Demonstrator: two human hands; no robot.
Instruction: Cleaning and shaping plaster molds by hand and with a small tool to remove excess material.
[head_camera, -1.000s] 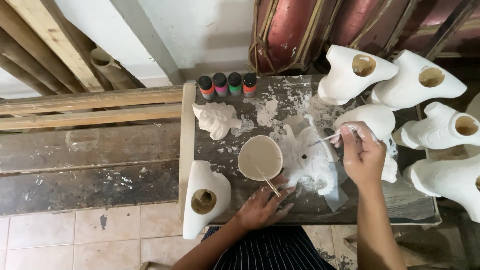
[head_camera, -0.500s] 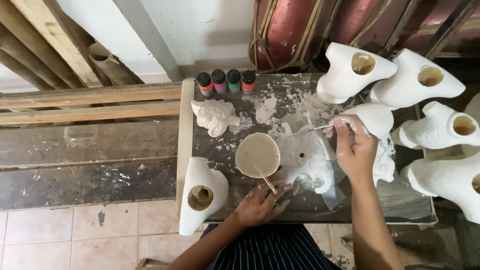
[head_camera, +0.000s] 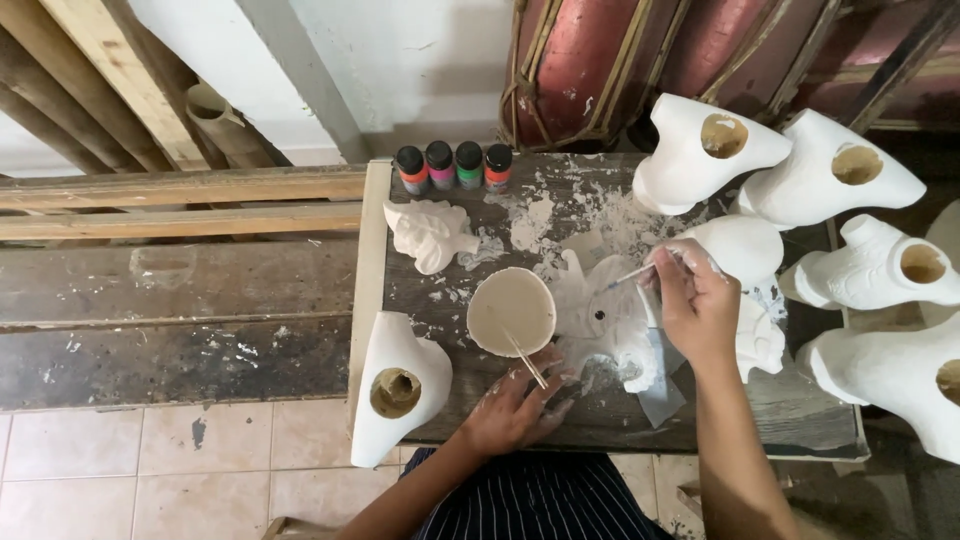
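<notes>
Right hand (head_camera: 698, 305) pinches a thin brush (head_camera: 632, 274) between thumb and fingers, tip angled down-left onto the flat white plaster piece (head_camera: 600, 320) lying mid-desk. The low, pen-style grip looks chosen for fine control on the surface.

Left hand (head_camera: 515, 410) lies flat with fingers spread, pressed on the desk (head_camera: 620, 425) at the near edge of the piece. I read that as bracing so the piece doesn't slide under the brush. The fingers are smeared white.

Bowl of pale slip or paint (head_camera: 511, 310) sits just left of the piece, a stick (head_camera: 525, 358) leaning out of it toward the left hand; close enough to reload the brush without reaching.

The plaster piece is matte white, with lobed, leaf-like edges and a small dark hole near its middle. It lies flat on a patch of desk crusted with white splatter. A clear or grey scrap lies at its lower right; can't tell what that is.

Four small paint bottles (head_camera: 455, 166) line the far edge, caps shut, apparently not in use. A smaller white casting (head_camera: 428, 235) is parked up-left, apart from the work. Hollow white moulded forms (head_camera: 790, 170) are stacked to the right, with one more (head_camera: 398, 385) at the near-left corner, openings up, out of the brush's way.
</notes>
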